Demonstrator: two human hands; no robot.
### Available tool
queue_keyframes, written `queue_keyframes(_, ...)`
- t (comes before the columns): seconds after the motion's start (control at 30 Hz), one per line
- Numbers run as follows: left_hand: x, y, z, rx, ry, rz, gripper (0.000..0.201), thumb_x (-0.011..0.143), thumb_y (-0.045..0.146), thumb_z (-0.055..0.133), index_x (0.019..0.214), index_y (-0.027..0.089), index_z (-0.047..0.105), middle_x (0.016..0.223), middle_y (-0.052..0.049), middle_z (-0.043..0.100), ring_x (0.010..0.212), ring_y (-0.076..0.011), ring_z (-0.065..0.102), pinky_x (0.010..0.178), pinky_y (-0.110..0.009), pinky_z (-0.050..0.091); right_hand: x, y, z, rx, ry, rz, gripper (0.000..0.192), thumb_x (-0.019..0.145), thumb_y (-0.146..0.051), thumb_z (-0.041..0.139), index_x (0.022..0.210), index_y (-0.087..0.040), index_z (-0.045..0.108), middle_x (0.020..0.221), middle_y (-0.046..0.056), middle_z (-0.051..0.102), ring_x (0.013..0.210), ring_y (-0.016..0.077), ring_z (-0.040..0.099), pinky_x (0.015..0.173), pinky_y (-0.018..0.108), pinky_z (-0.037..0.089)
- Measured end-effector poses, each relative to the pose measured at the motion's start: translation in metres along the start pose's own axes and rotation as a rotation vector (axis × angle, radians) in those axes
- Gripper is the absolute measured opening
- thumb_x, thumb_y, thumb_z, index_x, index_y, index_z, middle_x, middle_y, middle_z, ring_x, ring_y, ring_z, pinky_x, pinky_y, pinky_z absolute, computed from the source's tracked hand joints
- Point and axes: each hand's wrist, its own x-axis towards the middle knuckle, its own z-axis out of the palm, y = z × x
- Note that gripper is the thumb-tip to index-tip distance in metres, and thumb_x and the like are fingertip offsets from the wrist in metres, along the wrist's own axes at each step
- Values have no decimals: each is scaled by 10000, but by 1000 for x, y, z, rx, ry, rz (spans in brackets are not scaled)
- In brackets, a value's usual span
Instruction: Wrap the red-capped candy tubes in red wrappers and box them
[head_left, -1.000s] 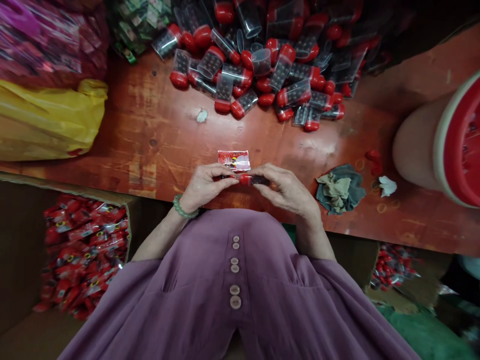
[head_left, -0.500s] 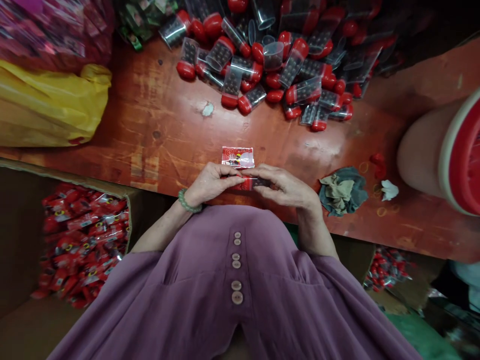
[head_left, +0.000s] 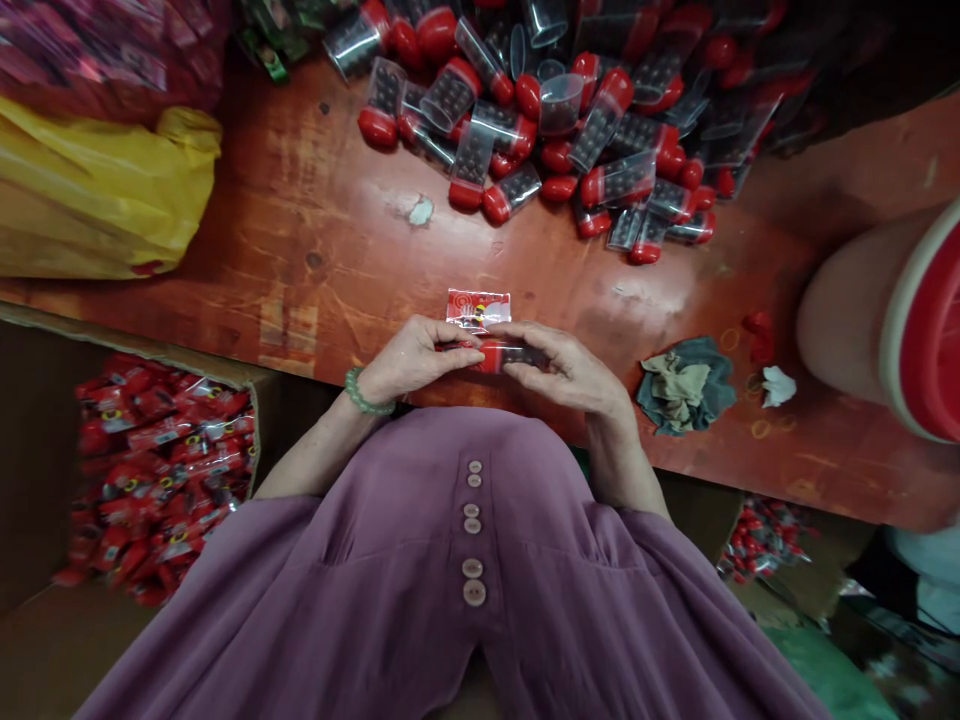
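Note:
My left hand [head_left: 411, 358] and my right hand [head_left: 568, 371] meet at the near edge of a red wooden table [head_left: 315, 250]. Between their fingertips they pinch a small clear tube with a red cap [head_left: 501, 354], lying sideways. Just beyond the fingers lies a red-and-white printed clear sleeve [head_left: 478, 306]; whether the tube is inside it I cannot tell. A green bead bracelet sits on my left wrist. At the far side of the table lies a heap of several red-capped clear tubes [head_left: 555, 120] filled with dark beads.
A yellow plastic bag [head_left: 97, 195] lies at the far left. A cardboard box of red packets [head_left: 161, 470] stands below the table on the left, and another box of packets [head_left: 765, 540] on the right. A crumpled rag [head_left: 682, 385] and a large red-rimmed container [head_left: 892, 320] are on the right.
The hands stay together on the tube and sleeve, with only small finger shifts. The view has tilted slightly, so the table and heap sit a little lower in the picture.

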Motion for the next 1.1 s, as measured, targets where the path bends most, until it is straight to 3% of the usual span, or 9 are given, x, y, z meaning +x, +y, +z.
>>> queue_keyframes(0.37,2,-2,-4,-27,-131,-52,160,715,333,780,771,185,805,737,-31,760,648,-146,656,647,-253,517,5,-8,-11,-75,-190,-22,475,860,-152,546,1326,-226,605,1226,74,713,1016,201,687,897,362,547)
queue_keyframes(0.57,4,0,-2,-131,-257,-66,196,768,376,758,826,197,813,841,-47,785,732,-160,696,691,-249,545,11,-9,-9,-61,-163,-29,404,875,-171,536,1256,-219,660,1087,74,713,916,186,667,818,337,538)
queue_keyframes(0.77,3,-6,-4,-283,-191,-161,317,693,451,834,831,168,798,744,-56,763,628,-148,682,619,-245,557,3,-6,-5,68,1,42,312,896,-247,577,1185,-231,693,1073,51,709,937,183,661,861,350,534)
queue_keyframes(0.93,-4,-4,3,-614,-117,-160,463,605,502,893,894,161,769,850,-102,776,737,-195,739,699,-283,612,0,4,4,268,217,145,326,887,-364,652,1188,-245,685,1084,32,716,956,188,667,856,347,550)
queue_keyframes(1.1,-4,-3,22,-692,95,-143,382,633,476,884,826,177,746,786,-49,762,670,-132,705,678,-243,601,9,5,20,399,292,191,355,888,-391,658,1214,-249,657,1114,28,708,845,146,663,735,290,573)
